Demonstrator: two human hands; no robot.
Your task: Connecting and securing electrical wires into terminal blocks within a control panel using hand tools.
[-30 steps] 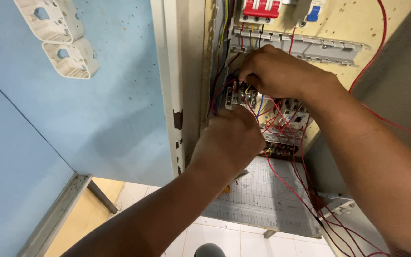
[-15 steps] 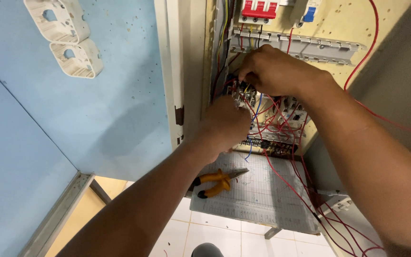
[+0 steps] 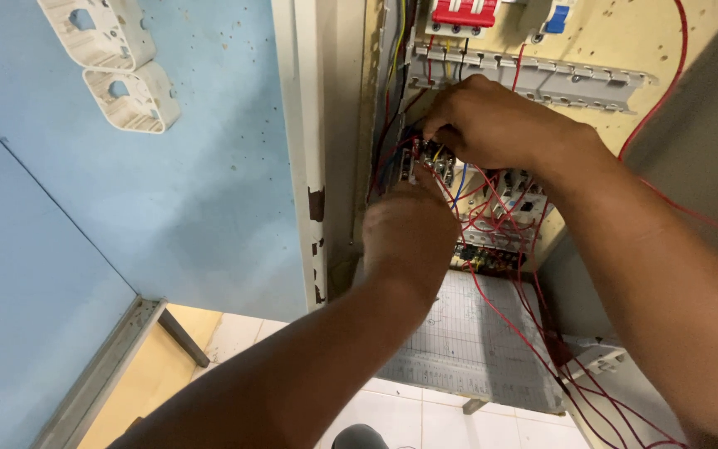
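Inside an open electrical cabinet, a small terminal block [image 3: 435, 166] with red wires sits left of middle on the cream backplate. My right hand [image 3: 500, 125] reaches in from the right, its fingers curled on the block's top. My left hand [image 3: 409, 233] comes up from below with its back to me and its fingertips against the block's lower edge. Whatever its fingers hold is hidden. Further relays [image 3: 513, 195] with red wiring stand just right of the block, partly behind my right wrist.
A red breaker [image 3: 463, 12] and a blue-toggled one [image 3: 554, 18] sit above a grey slotted wire duct [image 3: 542, 79]. Loose red wires [image 3: 542, 333] hang over a grid-patterned panel [image 3: 475, 349]. Two white junction boxes [image 3: 114, 66] are on the blue wall [image 3: 209, 191].
My left hand has shifted slightly at the block and the view has moved. The yellow-handled pliers seen on the grid panel half a second ago are now hidden behind my left forearm.
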